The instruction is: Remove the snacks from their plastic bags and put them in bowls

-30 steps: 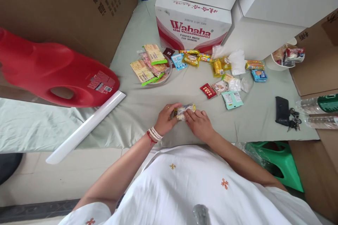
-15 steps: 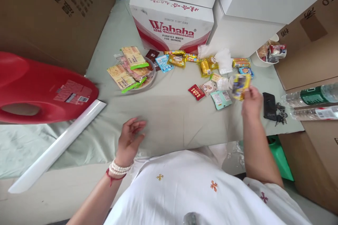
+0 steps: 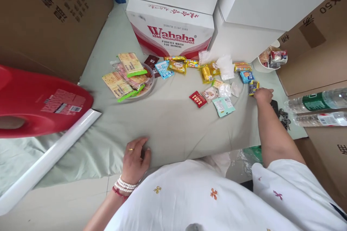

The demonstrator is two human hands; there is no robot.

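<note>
My right hand [image 3: 262,94] reaches out to the right side of the pale green cloth [image 3: 173,126]. Its curled fingers pinch a small yellow and blue snack packet [image 3: 253,87], which lies low on the cloth beside a blue packet [image 3: 246,76]. My left hand [image 3: 134,160] rests near the cloth's front edge with its fingers spread flat and nothing in it. It wears a ring and a pearl bracelet. Several small snack packets [image 3: 214,93] are scattered between the two hands and the boxes behind.
At the back stands a Wahaha water carton [image 3: 173,32] beside white boxes. A plate of wafer packs [image 3: 130,75] is at mid left, with a red jug [image 3: 40,104] and a white tube [image 3: 46,158] further left. On the right are a snack bowl [image 3: 271,59], keys [image 3: 283,115] and water bottles [image 3: 317,102].
Both hands held the yellow packet together in front of me. My right hand then carried it right and lowered it to the cloth. My left hand let go and settled flat.
</note>
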